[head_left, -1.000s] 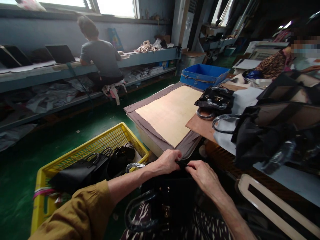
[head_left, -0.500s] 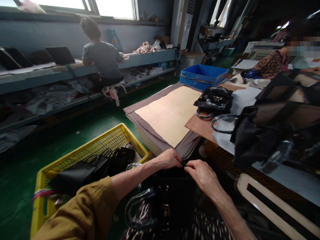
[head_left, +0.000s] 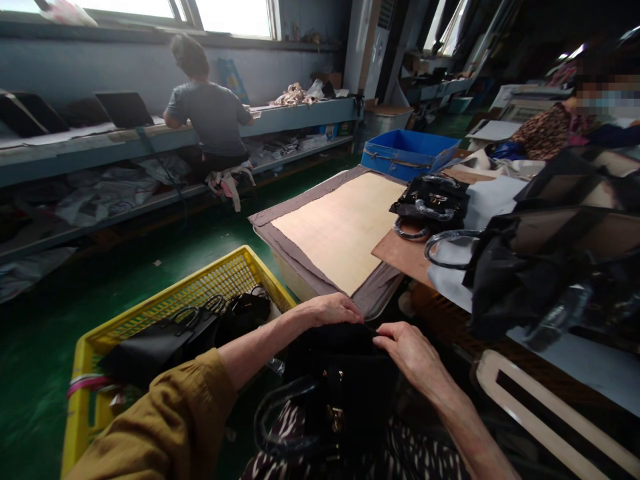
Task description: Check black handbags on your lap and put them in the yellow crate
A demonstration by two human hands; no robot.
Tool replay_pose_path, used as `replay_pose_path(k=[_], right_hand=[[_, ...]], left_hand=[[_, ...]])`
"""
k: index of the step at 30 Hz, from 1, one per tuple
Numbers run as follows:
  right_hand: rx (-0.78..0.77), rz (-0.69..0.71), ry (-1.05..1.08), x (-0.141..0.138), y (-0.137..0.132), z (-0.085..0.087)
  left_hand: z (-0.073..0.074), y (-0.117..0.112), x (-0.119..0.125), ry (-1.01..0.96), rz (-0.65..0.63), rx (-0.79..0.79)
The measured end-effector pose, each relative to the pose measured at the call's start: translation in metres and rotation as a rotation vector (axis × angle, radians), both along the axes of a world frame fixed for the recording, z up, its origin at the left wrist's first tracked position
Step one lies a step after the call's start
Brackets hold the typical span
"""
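A black handbag with a plastic-wrapped handle and gold hardware rests on my lap. My left hand grips the bag's far top edge, fingers curled over it. My right hand pinches the same edge just to the right, fingers closed. The two hands sit a little apart along that edge.
A yellow crate with several black handbags stands at my left on the green floor. A tan board on a grey-edged box lies ahead. More black bags pile on the table at right. A blue bin stands beyond. One person sits at the far bench, another at right.
My hands, first touching at the bag's edge, have drawn slightly apart. The bag's top has risen a little between them.
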State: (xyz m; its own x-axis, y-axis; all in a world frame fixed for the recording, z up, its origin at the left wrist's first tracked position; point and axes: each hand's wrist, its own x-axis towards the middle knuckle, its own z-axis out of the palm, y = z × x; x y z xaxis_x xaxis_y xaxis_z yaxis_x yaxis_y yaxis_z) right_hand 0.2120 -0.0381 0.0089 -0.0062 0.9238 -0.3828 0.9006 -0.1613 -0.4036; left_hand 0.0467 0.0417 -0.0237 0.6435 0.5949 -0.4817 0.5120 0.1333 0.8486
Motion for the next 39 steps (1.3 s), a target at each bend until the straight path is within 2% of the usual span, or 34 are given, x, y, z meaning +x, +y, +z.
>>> replay_pose_path(k=[4,6,10,13,18,21,25,32,39], right_hand=[[0.014,0.018,0.004,-0.001,0.001,-0.002],[0.008,0.016,0.005,-0.001,0.002,-0.004],[0.0,0.014,-0.001,0.001,0.004,-0.009],[0.005,0.011,-0.026,0.002,0.005,-0.013],[0.011,0.022,-0.049,0.002,0.006,-0.017],[0.036,0.042,-0.049,0.001,0.005,-0.017],[0.032,0.029,-0.074,0.002,0.005,-0.017],[-0.004,0.009,-0.1,0.004,0.008,-0.022],[-0.012,0.027,-0.106,0.0,0.013,-0.019]], left_hand=[[0.0,-0.001,-0.002,0.012,-0.095,0.124],[0.001,-0.006,-0.001,0.006,-0.094,0.28],[0.005,-0.023,0.002,0.044,-0.023,0.689],[0.007,-0.034,0.001,0.095,-0.058,0.803],[-0.003,-0.039,0.0,0.213,-0.01,0.821],[-0.006,-0.036,0.002,0.265,-0.036,0.74],[-0.003,-0.035,0.009,0.392,-0.068,0.659],[-0.002,-0.036,0.015,0.408,-0.111,0.732],[-0.003,-0.038,0.016,0.397,-0.159,0.782]])
